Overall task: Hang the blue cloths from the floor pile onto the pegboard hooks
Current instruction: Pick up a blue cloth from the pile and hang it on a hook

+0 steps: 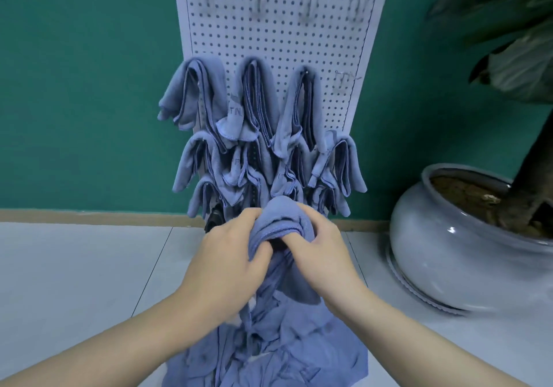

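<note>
We see the left hand [227, 255] and right hand [317, 252] both clutching one bunched blue cloth [281, 222], fingers curled into its folds so the fingertips are buried and its lower part trails down between the wrists. Directly below the grip lies the floor pile [269, 353], its near edge cut off by the frame. Just beyond the grip stands the pegboard [284, 42], its lower hooks hidden under hung cloths [254, 102], the bare hooks [344, 79] up and to the right blurred.
</note>
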`<state>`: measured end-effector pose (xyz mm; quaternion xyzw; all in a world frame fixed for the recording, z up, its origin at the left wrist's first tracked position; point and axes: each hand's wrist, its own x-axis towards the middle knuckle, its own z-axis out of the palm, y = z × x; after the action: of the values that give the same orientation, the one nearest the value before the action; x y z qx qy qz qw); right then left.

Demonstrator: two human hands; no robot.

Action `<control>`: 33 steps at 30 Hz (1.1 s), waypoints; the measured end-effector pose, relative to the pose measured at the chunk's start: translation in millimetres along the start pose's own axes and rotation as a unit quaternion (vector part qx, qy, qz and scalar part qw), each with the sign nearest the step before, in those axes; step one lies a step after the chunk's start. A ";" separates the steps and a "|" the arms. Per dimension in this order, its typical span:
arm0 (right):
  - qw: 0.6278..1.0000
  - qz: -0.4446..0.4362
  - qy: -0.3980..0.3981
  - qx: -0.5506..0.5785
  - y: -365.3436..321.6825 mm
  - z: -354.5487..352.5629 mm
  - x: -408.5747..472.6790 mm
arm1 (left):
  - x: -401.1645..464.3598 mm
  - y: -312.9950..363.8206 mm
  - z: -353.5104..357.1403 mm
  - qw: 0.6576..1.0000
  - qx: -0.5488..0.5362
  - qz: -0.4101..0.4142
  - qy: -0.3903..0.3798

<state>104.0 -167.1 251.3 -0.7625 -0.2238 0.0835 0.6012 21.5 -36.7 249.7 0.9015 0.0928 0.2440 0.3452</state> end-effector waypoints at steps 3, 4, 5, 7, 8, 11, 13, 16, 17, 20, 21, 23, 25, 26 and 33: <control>0.998 -0.061 0.024 -0.011 -26.4 -16.0 7.8 | 19.3 12.3 -13.5 0.999 -0.020 0.024 0.040; 0.996 -0.078 0.030 -0.020 -35.8 -20.9 10.2 | 28.2 17.5 -19.5 0.997 -0.031 0.027 0.059; 0.995 -0.091 0.037 -0.028 -44.9 -25.7 13.4 | 38.3 23.4 -25.1 0.996 -0.039 0.029 0.075; 0.992 -0.114 0.050 -0.035 -63.1 -36.7 23.1 | 59.5 39.1 -34.7 0.993 -0.049 0.038 0.099; 0.990 -0.124 0.059 -0.040 -73.2 -43.0 29.0 | 69.5 49.0 -38.7 0.991 -0.059 0.044 0.110; 0.984 -0.153 0.088 -0.040 -104.1 -64.5 47.9 | 96.8 84.7 -47.8 0.984 -0.092 0.064 0.139; 0.979 -0.172 0.102 -0.043 -123.8 -79.1 59.6 | 114.0 109.6 -52.0 0.979 -0.121 0.082 0.144; 0.972 -0.192 0.123 -0.052 -146.6 -100.0 76.4 | 141.4 135.8 -52.6 0.972 -0.156 0.090 0.151; 0.971 -0.193 0.130 -0.057 -151.3 -105.8 83.4 | 150.8 140.7 -51.5 0.971 -0.161 0.087 0.152; 0.968 -0.195 0.146 -0.061 -160.7 -127.3 107.5 | 181.9 155.0 -40.3 0.967 -0.183 0.077 0.157; 0.967 -0.191 0.153 -0.065 -161.8 -133.1 115.8 | 191.8 158.6 -35.5 0.967 -0.186 0.072 0.156; 0.966 -0.182 0.168 -0.079 -161.4 -143.4 133.3 | 212.1 162.2 -24.8 0.968 -0.187 0.060 0.153; 0.966 -0.170 0.176 -0.089 -157.5 -151.1 150.5 | 230.6 161.5 -13.8 0.970 -0.176 0.054 0.156; 0.966 -0.164 0.178 -0.093 -154.7 -154.1 159.0 | 239.0 160.6 -8.4 0.971 -0.173 0.052 0.158; 0.962 -0.135 0.186 -0.144 -128.1 -167.9 214.6 | 283.6 145.2 32.1 0.973 -0.157 0.021 0.166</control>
<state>329.8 -197.3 448.1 -0.8056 -0.2183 -0.1752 0.5222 282.4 -68.0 432.6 0.7849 0.0898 0.4088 0.4568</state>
